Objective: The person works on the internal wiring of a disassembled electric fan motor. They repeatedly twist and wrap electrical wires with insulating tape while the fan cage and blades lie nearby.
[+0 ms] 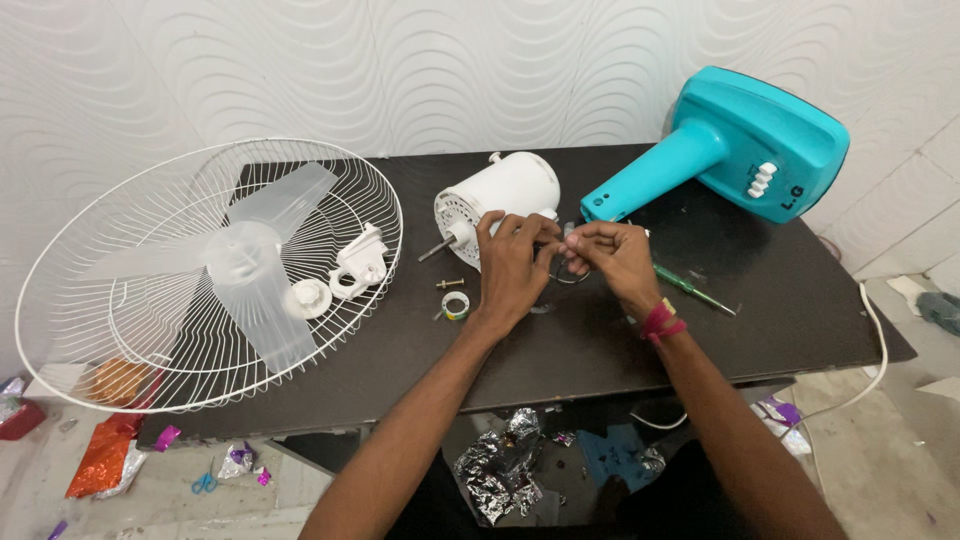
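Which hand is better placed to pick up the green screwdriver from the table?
Right. The right hand is beside the green screwdriver, which lies just off its wrist. The left hand sits nearer the white motor housing and would have to cross over.

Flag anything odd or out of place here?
The fan is in pieces: the white guard with the loose blade overhangs the dark table's left edge. Crumpled foil and scraps litter the floor.

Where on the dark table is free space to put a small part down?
Bare table lies right of the green screwdriver, below the teal fan base. It is crowded around both hands, the white motor and the tape roll.
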